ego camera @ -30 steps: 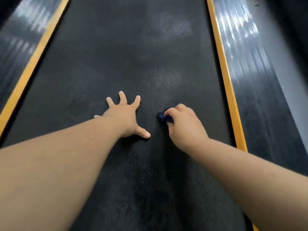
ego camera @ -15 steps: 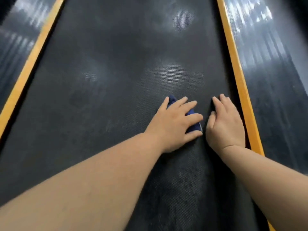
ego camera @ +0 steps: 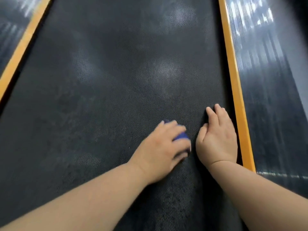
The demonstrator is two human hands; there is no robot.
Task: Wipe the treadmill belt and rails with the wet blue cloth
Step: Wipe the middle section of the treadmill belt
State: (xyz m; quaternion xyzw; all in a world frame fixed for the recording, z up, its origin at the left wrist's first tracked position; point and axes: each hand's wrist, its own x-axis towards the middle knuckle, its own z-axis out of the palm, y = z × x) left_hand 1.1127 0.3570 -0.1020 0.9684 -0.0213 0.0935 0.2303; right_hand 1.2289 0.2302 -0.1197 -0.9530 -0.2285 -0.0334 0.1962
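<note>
**Position.** The blue cloth (ego camera: 180, 136) lies on the treadmill belt (ego camera: 108, 97), towards the belt's right edge and in the near part of the view. It is almost wholly covered by the left hand (ego camera: 160, 147).

**Grip.** The left hand presses the cloth down with its fingers laid across it. They look extended rather than wrapped around it, though motion blur hides the thumb. The right hand (ego camera: 218, 139) rests flat and empty on the belt, fingers straight and together. It sits just beside the cloth and close against the right orange strip (ego camera: 235, 80).

**Risks.**
- The cloth is bunched small under the palm, so each pass probably covers a narrow band and may leave unwiped streaks.
- The bracing right hand bears on a surface being wetted, so it could slide.
- Its fingers lie near the seam between the belt and the orange strip, which is a pinch point if the belt creeps under hand pressure.
- The right side rail (ego camera: 266, 97) and the left orange strip (ego camera: 21, 47) have no cloth on them. I judge the rails are yet to be wiped.

**Markings.** No brand, label or writing is legible. A pale fleck at the cloth's near corner cannot be read.
</note>
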